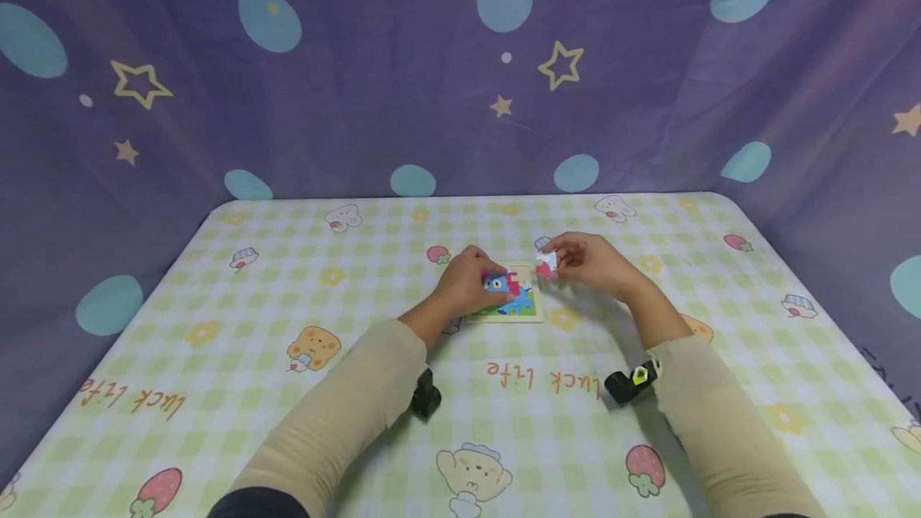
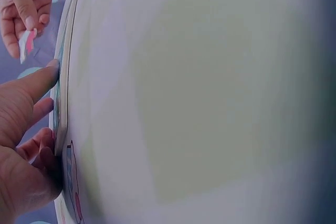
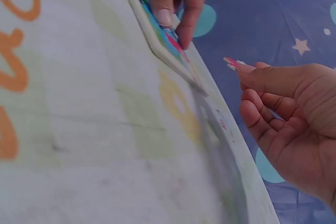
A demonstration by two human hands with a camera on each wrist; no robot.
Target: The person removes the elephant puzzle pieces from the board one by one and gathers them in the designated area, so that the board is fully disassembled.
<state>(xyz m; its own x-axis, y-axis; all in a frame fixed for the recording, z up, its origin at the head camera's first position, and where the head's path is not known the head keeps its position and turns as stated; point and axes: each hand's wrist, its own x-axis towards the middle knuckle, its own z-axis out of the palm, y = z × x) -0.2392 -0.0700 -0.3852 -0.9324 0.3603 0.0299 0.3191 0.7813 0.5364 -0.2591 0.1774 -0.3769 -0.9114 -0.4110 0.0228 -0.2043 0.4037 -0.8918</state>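
Note:
A small jigsaw puzzle point(image 1: 520, 306) in a pale wooden frame lies on the tablecloth, with a blue cartoon figure on green. My left hand point(image 1: 466, 282) rests over its left part, thumb and fingertips pressing on the picture. In the left wrist view the puzzle point(image 2: 64, 77) shows edge-on beneath the left fingertips point(image 2: 52, 72). Just right of the frame, my right hand point(image 1: 586, 262) pinches a white and pink puzzle piece point(image 1: 547, 264) between thumb and fingers, raised above the cloth. The right wrist view shows this piece point(image 3: 231, 63) thin and tilted, apart from the board.
Green and white checks with printed strawberries, bears and lettering cover the tablecloth point(image 1: 288, 414). Behind the table hangs a purple curtain point(image 1: 403, 86) with stars and blue ovals. Dark wrist cameras point(image 1: 426, 396) sit at both sleeves.

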